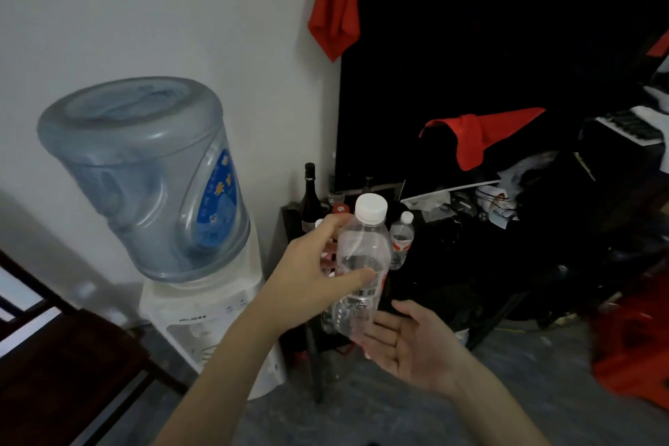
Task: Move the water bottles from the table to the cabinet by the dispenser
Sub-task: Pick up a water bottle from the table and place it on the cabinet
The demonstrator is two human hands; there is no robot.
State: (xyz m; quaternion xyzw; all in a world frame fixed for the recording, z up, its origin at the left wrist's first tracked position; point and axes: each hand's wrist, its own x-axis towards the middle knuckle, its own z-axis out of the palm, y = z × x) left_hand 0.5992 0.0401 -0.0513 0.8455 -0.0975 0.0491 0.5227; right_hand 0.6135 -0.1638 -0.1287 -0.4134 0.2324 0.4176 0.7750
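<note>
- The left hand (311, 273) grips a clear water bottle (362, 264) around its middle, thumb across the label; the bottle is upright with a slight tilt, white cap on top, in the air in front of the dark cabinet (289, 224).
- The right hand (409, 344) lies open, palm up, just beneath the bottle's base (touching or not, I cannot tell).
- A second bottle (402, 241) stands on the cabinet beside a dark wine bottle (310, 197).
- The dispenser (202, 315) stands left of the cabinet.

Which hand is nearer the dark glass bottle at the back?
Left. The left hand, gripping the clear water bottle, sits just below the dark glass bottle. The right hand is open, lower and further right, under the water bottle's base.
</note>
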